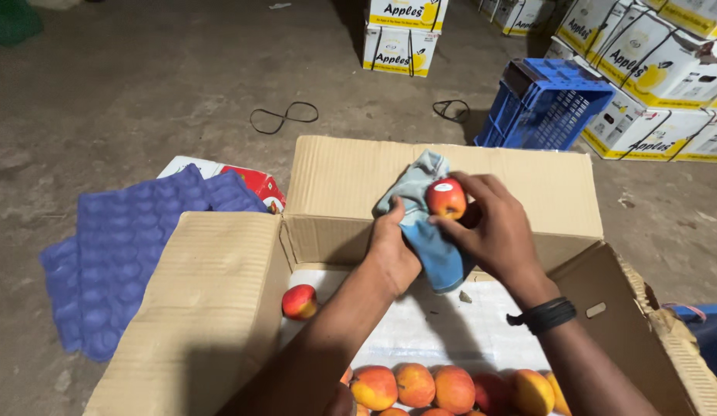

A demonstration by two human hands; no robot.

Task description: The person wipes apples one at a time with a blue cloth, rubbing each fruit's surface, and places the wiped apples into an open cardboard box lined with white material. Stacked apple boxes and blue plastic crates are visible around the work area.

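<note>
My right hand (493, 223) pinches a round red apple (446, 198); my left hand (394, 250), apparently gripping the blue cloth (428, 231), could knock it loose.

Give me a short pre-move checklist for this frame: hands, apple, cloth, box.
1. Right hand has a firm hold on the apple: ok, fingers wrap it.
2. Left hand grips the blue cloth: ok.
3. Cloth touches the apple: ok, it lies against the apple's left side.
4. Apple skin clean: cannot tell; a sticker shows on top.
5. Open cardboard box below has free space: ok, white liner bare beside the lone apple.
</note>
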